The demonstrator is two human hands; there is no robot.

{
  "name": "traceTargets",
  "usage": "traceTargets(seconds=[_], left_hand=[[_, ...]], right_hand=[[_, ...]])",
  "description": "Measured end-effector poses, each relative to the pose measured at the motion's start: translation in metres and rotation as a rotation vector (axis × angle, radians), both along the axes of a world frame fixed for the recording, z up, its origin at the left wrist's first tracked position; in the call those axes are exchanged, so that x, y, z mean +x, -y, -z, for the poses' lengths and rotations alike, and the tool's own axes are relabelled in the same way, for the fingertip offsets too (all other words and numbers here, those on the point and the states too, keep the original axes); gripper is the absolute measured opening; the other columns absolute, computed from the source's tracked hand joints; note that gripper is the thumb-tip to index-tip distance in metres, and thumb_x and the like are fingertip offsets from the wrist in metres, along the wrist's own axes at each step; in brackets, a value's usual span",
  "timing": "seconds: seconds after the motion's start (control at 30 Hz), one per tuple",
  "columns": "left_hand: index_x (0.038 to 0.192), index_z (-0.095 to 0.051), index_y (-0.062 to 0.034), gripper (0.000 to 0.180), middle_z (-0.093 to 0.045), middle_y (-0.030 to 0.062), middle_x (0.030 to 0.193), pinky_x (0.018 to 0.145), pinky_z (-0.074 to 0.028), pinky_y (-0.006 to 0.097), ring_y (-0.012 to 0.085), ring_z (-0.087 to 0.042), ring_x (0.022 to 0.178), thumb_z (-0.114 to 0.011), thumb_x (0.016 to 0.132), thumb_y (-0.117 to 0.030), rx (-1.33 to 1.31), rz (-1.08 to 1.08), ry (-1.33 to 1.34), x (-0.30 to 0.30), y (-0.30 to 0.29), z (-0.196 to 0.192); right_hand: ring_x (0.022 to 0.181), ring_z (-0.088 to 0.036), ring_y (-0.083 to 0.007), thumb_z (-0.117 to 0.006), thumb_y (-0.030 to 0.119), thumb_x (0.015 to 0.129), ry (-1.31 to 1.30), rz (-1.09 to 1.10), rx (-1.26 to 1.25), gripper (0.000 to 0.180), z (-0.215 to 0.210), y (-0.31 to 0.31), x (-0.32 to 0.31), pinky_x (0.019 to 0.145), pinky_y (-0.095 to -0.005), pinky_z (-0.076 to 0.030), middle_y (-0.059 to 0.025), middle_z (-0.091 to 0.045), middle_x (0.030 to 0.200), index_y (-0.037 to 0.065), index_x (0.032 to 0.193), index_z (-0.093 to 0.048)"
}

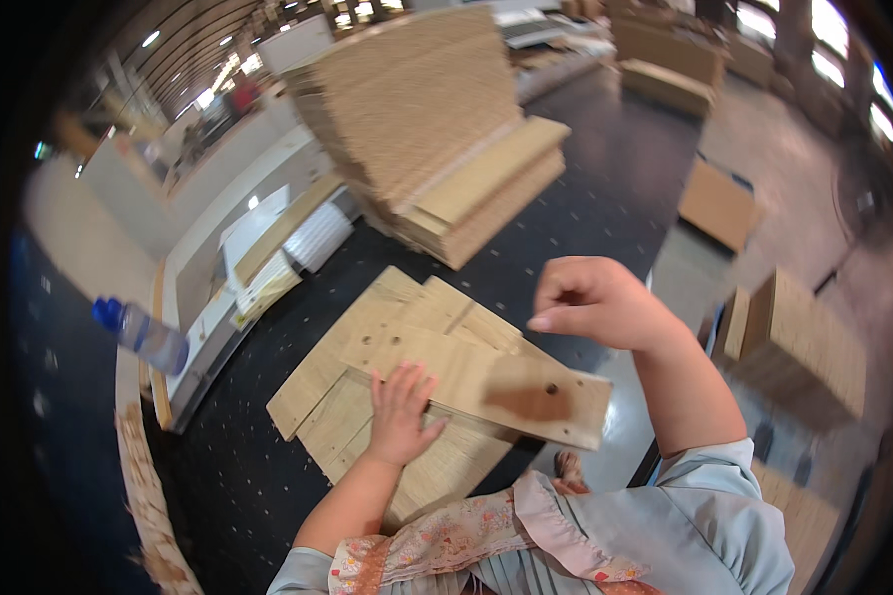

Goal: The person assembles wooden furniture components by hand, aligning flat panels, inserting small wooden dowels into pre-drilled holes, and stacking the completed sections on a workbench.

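A pale wooden board (451,372) with several round holes near its ends lies slantwise across other wooden panels (318,382). My left hand (402,412) rests on its near edge, fingers spread and pointing away from me. Above the board's right part, my right hand (590,302) hangs in the air, thumb and fingers curled together. Whether something small sits in that curl cannot be made out. A dark shadow falls on the board below this hand. The board's right end sticks out past the edge of the black, white-flecked table (238,466).
Behind the panels rises a tall stack of boards (407,109), with a lower pile (496,178) against it. A blue-capped clear bottle (149,332) and bubble wrap (318,238) lie left. Wooden stacks (804,347) and a flat brown panel (719,203) stand right, beyond the table.
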State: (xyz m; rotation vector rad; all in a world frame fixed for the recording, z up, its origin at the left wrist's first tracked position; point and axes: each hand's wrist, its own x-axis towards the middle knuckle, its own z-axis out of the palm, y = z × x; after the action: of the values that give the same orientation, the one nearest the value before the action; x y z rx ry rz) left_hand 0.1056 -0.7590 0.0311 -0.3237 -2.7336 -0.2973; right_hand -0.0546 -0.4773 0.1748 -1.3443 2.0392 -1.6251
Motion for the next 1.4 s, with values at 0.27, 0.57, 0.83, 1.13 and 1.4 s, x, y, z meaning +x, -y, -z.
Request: traceTargets(seconds=[0.27, 0.57, 0.83, 1.13, 1.4], left_hand=[[0.134, -0.04, -0.0219, 0.065, -0.037, 0.0034, 0.14, 0.108, -0.009, 0.056, 0.0245, -0.033, 0.13, -0.064, 0.075, -0.032, 0.03, -0.002, -0.013, 0.002, -0.003, 0.007], [0.104, -0.063, -0.0173, 0.03, -0.056, 0.0019, 0.12, 0.107, -0.018, 0.05, 0.02, -0.045, 0.121, -0.057, 0.077, -0.028, 0.23, 0.013, -0.205, 0.002, 0.0, 0.015], [0.099, -0.064, -0.0168, 0.027, -0.06, -0.0005, 0.109, 0.109, -0.02, 0.048, 0.0192, -0.052, 0.111, -0.053, 0.074, -0.025, 0.292, 0.005, -0.352, -0.003, 0.004, 0.021], [0.102, -0.064, -0.0208, 0.03, -0.059, -0.0023, 0.111, 0.11, -0.019, 0.047, 0.0181, -0.051, 0.113, -0.051, 0.076, -0.025, 0.242, 0.016, -0.307, -0.001, 0.005, 0.026], [0.106, -0.063, -0.0205, 0.031, -0.058, -0.0022, 0.116, 0.108, -0.023, 0.047, 0.0171, -0.05, 0.116, -0.05, 0.079, -0.025, 0.229, 0.008, -0.273, 0.001, 0.001, 0.024]], right_hand=[[0.085, -0.057, -0.0307, -0.059, 0.002, 0.07, -0.703, 0.031, 0.068, 0.009, 0.047, 0.307, -0.092, 0.074, -0.0396, -0.048, -0.0112, -0.06, 0.081, 0.005, 0.077, -0.064], [0.099, -0.051, -0.0325, -0.059, -0.001, 0.07, -0.849, 0.212, -0.043, 0.025, 0.092, 0.461, -0.128, 0.085, -0.0405, -0.045, -0.0105, -0.056, 0.096, 0.008, 0.094, -0.061], [0.095, -0.052, -0.0316, -0.054, 0.0, 0.072, -0.939, 0.185, 0.043, 0.017, 0.099, 0.477, -0.137, 0.081, -0.0406, -0.046, -0.0107, -0.055, 0.092, 0.008, 0.086, -0.059], [0.089, -0.052, -0.0292, -0.055, 0.001, 0.069, -1.054, 0.227, -0.037, 0.014, 0.11, 0.484, -0.144, 0.075, -0.0398, -0.045, -0.0075, -0.054, 0.086, 0.01, 0.08, -0.058], [0.085, -0.054, -0.0311, -0.057, 0.002, 0.07, -0.952, 0.203, -0.175, 0.007, 0.113, 0.484, -0.149, 0.073, -0.0403, -0.046, -0.0103, -0.057, 0.084, 0.007, 0.075, -0.06]])
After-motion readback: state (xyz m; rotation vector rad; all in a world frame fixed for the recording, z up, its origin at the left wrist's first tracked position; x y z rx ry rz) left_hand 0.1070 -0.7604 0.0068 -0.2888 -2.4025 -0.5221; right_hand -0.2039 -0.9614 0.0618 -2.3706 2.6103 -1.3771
